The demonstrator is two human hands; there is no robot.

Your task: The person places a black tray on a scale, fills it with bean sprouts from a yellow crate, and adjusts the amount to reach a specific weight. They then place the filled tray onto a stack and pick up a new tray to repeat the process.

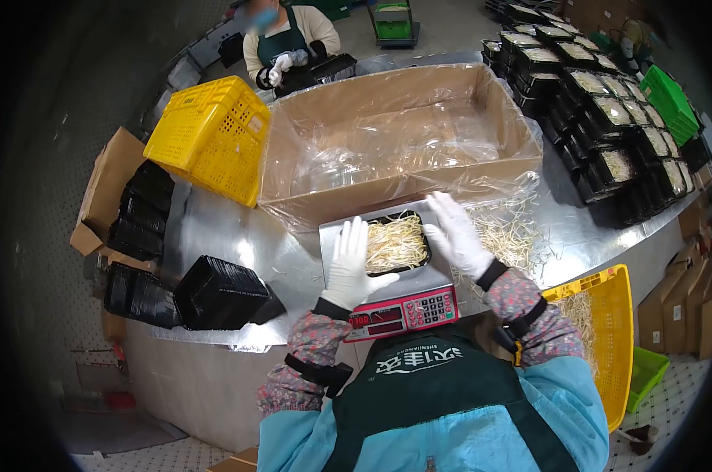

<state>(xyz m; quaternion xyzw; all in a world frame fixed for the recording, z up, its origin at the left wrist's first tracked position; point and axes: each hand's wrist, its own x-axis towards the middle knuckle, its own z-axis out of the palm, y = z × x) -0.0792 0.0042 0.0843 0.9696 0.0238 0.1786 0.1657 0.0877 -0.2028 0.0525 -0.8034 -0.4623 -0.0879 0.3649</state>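
A black tray of bean sprouts (397, 244) rests on the metal plate of a red digital scale (403, 313). My left hand (349, 267), in a white glove, lies flat along the tray's left side, fingers stretched out and thumb apart. On the right side, my right hand (456, 234), also gloved in white, is spread at the tray's edge with its fingers pointing up and left. Neither hand holds anything. Loose sprouts (507, 240) lie on the metal table just right of the scale.
Beyond the scale stands a large plastic-lined cardboard box (403, 189). Yellow crates (206, 134) are at left and lower right. Empty black trays (218, 295) sit at left, filled trays (607, 114) are stacked at right. A co-worker (289, 39) is across the table.
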